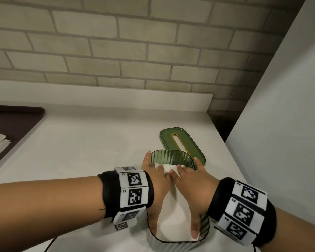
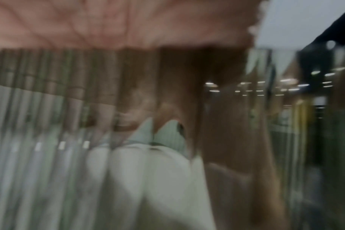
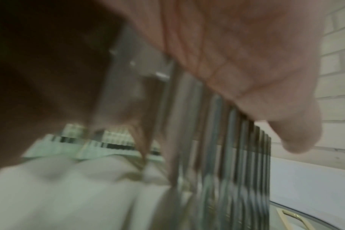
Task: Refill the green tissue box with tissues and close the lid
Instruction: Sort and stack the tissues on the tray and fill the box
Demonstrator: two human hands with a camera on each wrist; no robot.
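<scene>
Head view: box (image 1: 173, 157) open on counter (image 1: 80, 142), near your body. Tissues (image 1: 173, 211) inside. Your left hand (image 1: 158, 180) and right hand (image 1: 191, 180) both flat on stack, fingers straight, pressing down. Lid (image 1: 184, 142) lies off, just beyond box.

Left wrist view: blurred. Ribbed wall (image 2: 49, 93), white tissues (image 2: 148, 179) behind it. Finger pose: cannot tell.

Right wrist view: blurred. Thumb (image 3: 286, 121) outside ribbed wall (image 3: 236, 147).

Judgement: stack soft, springy; press evenly at middle. Lid rigid, light, likely slick; take by long edges.
</scene>
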